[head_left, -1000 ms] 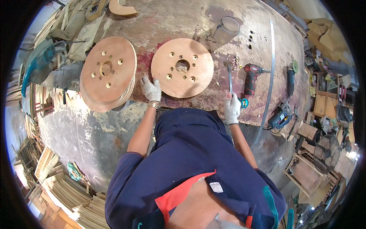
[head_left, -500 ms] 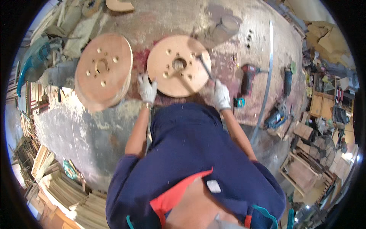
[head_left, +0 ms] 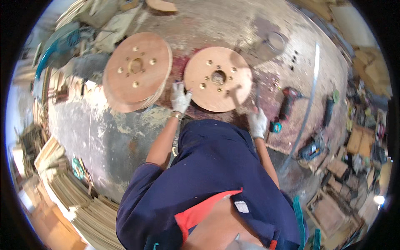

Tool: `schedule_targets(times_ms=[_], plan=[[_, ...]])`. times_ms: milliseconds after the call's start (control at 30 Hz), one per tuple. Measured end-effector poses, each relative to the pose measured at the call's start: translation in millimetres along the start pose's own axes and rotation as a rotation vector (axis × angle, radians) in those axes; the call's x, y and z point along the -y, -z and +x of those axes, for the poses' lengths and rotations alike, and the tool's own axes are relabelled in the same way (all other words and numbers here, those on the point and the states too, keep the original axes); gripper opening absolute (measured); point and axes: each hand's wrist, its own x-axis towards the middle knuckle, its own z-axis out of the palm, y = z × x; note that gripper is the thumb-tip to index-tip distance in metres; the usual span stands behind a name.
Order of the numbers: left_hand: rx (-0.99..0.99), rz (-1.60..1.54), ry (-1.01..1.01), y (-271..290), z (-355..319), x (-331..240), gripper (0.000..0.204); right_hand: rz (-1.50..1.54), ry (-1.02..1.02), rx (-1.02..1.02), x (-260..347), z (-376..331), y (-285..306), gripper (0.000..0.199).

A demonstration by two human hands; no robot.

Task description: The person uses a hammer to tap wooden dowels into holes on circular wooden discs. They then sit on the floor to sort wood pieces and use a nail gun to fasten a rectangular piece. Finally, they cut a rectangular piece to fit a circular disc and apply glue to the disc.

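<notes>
A round wooden disc [head_left: 231, 91] lies flat on the bench, with a large centre hole and several smaller holes around it. At its left edge is my left hand [head_left: 181, 99] in a white glove, fingers apart, with the thumb close to the rim. My right hand [head_left: 257, 123], also gloved, is closed around a hammer [head_left: 257, 93] just right of the disc. The hammer is blurred, and its head does not show clearly. Left of my left hand, a stack of similar discs [head_left: 154, 75] stands on the bench.
Right of the disc lie a red and black cordless drill [head_left: 286, 106], a teal tape measure [head_left: 275, 127], a long metal strip [head_left: 309, 100], an angle grinder [head_left: 328, 112] and a jigsaw [head_left: 310, 151]. A clear round container [head_left: 276, 43] stands farther back. A teal power saw [head_left: 58, 46] is far left.
The hammer has swung off the disc to its right side, in my right hand. My left hand stays by the disc's left rim. The whole view has shifted, moving the scene rightward.
</notes>
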Motion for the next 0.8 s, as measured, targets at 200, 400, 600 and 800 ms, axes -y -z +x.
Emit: schedule_targets(times_ms=[200,400,600,800], plan=[[-0.076,-0.077,0.218,-4.4,6.6,-21.0,0.053,-0.069,0.199,-0.135,24.4,-18.3,12.0,0.047],[-0.067,-1.034,0.405,-9.4,15.2,-72.0,0.052,0.123,0.007,0.433,23.4,2.5,-38.7,0.057],[0.156,-1.072,0.329,38.7,79.1,-124.2,0.031,0.582,0.041,0.289,-38.6,-0.3,-63.1,0.058],[-0.062,-0.302,-0.086,142.7,63.9,-232.9,0.023,0.941,-0.223,0.294,-40.1,-9.3,-52.5,0.044]])
